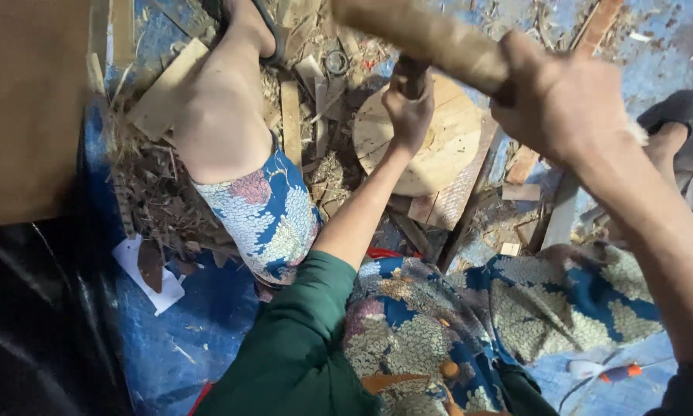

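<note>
My left hand [408, 108] is closed around the dark handle of a tool [412, 75] that stands upright on a round wooden block [446, 142]. My right hand [558, 96] is raised close to the camera and grips a thick wooden club [423, 35], which reaches up and to the left above the tool. The tool's tip is hidden behind my left hand. My legs, in blue patterned cloth [273, 216], sit to either side of the block.
Wood offcuts [291, 115] and shavings [161, 200] litter the blue tarp [184, 339] around the block. A brown board [26, 108] lies at the left over a black sheet [38, 323]. An orange-and-white tool [604, 371] lies at the lower right.
</note>
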